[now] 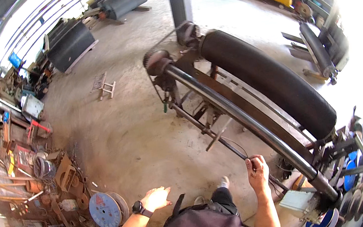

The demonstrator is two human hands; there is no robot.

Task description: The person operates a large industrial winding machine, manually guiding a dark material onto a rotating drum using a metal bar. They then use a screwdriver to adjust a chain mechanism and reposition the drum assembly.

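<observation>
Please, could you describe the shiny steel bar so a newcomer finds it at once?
Find the large machine with the fat black roller. Beside this roller, on the person's side, the steel bar slants from a rusty wheel to the lower right. Its polished shine sets it apart from the thinner dark rod at the right hand.

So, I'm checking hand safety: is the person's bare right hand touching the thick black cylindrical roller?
Apart: the head view shows the long, shiny steel bar and a wide gap between the right hand and the roller.
</observation>
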